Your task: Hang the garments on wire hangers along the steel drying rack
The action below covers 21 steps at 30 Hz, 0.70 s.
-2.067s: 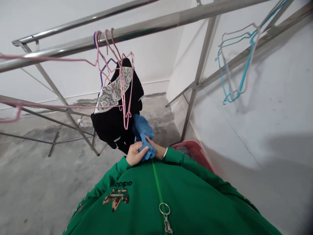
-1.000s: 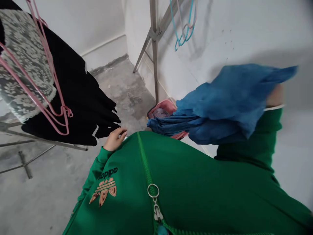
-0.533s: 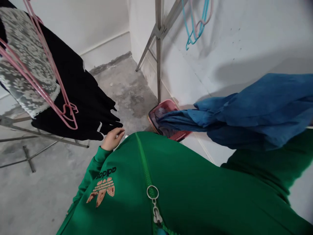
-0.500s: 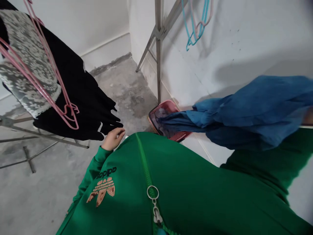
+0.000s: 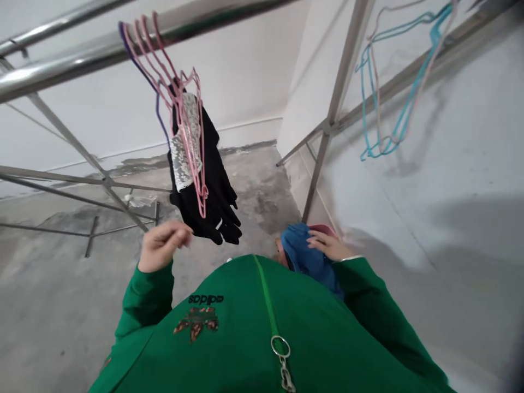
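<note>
My right hand point(image 5: 329, 247) is on a blue cloth garment point(image 5: 301, 245), its fingers bent over the fabric. The garment hangs bunched in front of my jacket and hides most of a pink basket point(image 5: 325, 229) on the floor. My left hand point(image 5: 164, 245) is loosely curled, with nothing visible in it. Just to its right hangs a black garment point(image 5: 213, 180) with a white lace panel point(image 5: 184, 164). Several pink hangers point(image 5: 192, 142) and a purple one hang with it.
A thick metal rail point(image 5: 94, 49) runs across the top left, on crossed metal legs point(image 5: 106, 183). At the right, blue and pink hangers point(image 5: 399, 136) hang from another metal frame point(image 5: 327, 128) beside the white wall. The floor point(image 5: 45, 305) is bare concrete.
My right hand has come in from the far right, bringing the stretched blue garment over the basket. My left hand has risen and curled. The view has tilted up, showing the rail.
</note>
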Tool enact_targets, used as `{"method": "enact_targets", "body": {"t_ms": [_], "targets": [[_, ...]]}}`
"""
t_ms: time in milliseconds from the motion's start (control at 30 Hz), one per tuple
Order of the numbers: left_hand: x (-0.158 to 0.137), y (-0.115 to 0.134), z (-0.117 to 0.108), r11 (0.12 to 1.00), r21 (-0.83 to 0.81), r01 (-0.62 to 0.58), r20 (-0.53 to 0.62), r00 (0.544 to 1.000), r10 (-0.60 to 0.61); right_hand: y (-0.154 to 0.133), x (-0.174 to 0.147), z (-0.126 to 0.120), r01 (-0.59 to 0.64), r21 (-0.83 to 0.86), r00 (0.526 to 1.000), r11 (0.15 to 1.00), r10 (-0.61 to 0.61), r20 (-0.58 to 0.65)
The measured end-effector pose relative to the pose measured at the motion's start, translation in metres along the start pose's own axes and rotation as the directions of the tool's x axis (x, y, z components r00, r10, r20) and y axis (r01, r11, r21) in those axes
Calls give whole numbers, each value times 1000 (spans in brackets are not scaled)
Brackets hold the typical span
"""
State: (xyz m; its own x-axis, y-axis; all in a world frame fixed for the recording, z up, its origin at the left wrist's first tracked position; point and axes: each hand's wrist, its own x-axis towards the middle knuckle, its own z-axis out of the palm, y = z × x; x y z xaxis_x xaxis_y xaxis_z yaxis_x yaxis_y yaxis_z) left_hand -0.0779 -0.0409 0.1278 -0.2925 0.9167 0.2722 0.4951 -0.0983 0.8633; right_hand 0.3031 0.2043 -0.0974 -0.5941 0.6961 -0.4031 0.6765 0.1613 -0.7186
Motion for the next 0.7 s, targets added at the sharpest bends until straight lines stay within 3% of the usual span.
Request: {"method": "enact_targets", "body": {"t_ms": [33, 67, 100, 133, 233, 300, 433, 533, 600, 700], "targets": [[3, 5, -5, 995, 79, -55, -233, 970, 72, -11, 7, 6, 32, 6, 997, 999, -32, 70], [9, 8, -7, 983, 160, -91, -378, 914, 146, -24, 13, 11, 64, -6, 991, 998, -62, 117], [17, 10, -7, 967, 229, -116, -434, 877, 208, -38, 19, 16, 103, -34, 985, 994, -97, 140], [28, 10, -5, 951, 279, -136, -433, 866, 251, -52, 24, 20, 147, -67, 979, 987, -136, 150], [65, 1, 6, 919, 341, -199, -312, 898, 311, -93, 38, 32, 259, -113, 952, 959, -234, 195], [87, -10, 12, 912, 353, -209, -293, 901, 320, -112, 42, 39, 319, -109, 928, 942, -287, 238], [114, -30, 19, 954, 271, -131, -347, 911, 224, -124, 42, 48, 407, -55, 880, 912, -375, 290], [118, -38, 19, 990, 119, -77, -364, 924, 115, -119, 41, 51, 400, -23, 883, 916, -379, 279], [113, -39, 20, 995, 98, -32, -437, 896, 71, -115, 41, 54, 374, -16, 895, 927, -356, 269], [94, -33, 26, 942, 316, 115, -562, 822, 88, -116, 40, 54, 360, 13, 899, 933, -350, 263]]}}
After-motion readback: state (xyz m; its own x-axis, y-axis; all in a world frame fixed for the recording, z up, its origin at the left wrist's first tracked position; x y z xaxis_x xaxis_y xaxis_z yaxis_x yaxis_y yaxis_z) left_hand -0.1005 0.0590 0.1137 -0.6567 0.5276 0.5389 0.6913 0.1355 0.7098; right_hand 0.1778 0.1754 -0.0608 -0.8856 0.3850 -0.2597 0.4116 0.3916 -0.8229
